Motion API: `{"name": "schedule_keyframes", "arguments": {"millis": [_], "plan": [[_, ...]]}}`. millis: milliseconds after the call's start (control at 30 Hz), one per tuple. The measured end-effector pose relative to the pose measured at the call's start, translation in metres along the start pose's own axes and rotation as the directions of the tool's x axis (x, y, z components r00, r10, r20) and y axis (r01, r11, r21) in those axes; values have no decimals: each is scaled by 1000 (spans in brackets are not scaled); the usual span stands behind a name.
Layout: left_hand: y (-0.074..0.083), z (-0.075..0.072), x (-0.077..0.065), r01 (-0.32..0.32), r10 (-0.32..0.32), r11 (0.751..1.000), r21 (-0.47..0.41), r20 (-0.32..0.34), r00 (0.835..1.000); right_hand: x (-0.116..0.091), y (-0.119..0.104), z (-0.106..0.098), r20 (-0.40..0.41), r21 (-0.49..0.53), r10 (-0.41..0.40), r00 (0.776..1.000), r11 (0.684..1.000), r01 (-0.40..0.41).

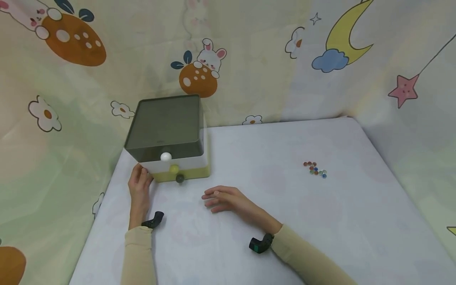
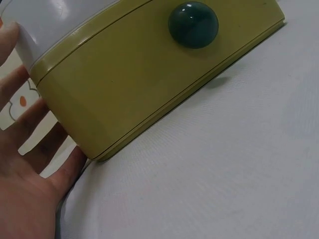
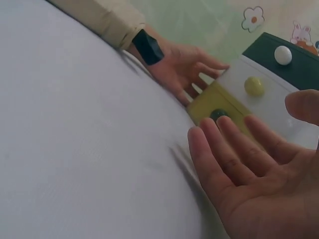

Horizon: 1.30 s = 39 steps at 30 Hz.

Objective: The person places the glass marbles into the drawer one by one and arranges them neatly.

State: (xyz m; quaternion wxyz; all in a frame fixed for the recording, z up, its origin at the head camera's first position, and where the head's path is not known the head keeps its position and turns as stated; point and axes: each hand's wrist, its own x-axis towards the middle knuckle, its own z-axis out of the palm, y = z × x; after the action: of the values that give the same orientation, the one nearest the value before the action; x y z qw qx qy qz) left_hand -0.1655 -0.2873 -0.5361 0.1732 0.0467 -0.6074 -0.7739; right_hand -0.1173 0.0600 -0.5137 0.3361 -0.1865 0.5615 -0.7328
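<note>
A small three-drawer box (image 1: 167, 122) stands at the table's far left, its tiers dark green, white and yellow-green from top to bottom. The tiers carry a white knob (image 1: 166, 156), a yellow knob (image 1: 173, 169) and a dark green knob (image 2: 193, 25). At the box's left front corner my left hand (image 1: 140, 188) touches the side with its fingers spread and fairly straight, holding nothing. Over the table, just right of the box's front, hovers my right hand (image 1: 224, 199). Its fingers are relaxed, the palm bare in the right wrist view.
Several small colored glass marbles (image 1: 316, 169) lie in a cluster on the right part of the white table (image 1: 263, 154). A printed cloth (image 1: 249, 59) hangs behind the table and along its sides. Each wrist wears a black camera (image 1: 261, 243).
</note>
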Motion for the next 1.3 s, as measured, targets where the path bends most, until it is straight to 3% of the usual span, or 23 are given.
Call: {"name": "schedule_keyframes", "arguments": {"millis": [367,600,833,1133,1300], "plan": [[1,0,0,29,-28,999,27,-10,1000,25,-5,11,-57,63,72,996,996,-69],[5,0,0,12,-13,999,-44,-10,1000,45,-8,18,-114,132,99,989,988,-83],[4,0,-1,32,-32,999,-3,-19,999,60,-8,27,-163,187,145,976,976,-114],[3,0,-4,16,-16,1000,-2,-13,1000,84,0,35,-159,287,151,976,953,-100],[4,-2,-4,33,-32,998,56,-16,999,97,1,40,-177,316,168,970,943,-105]]}}
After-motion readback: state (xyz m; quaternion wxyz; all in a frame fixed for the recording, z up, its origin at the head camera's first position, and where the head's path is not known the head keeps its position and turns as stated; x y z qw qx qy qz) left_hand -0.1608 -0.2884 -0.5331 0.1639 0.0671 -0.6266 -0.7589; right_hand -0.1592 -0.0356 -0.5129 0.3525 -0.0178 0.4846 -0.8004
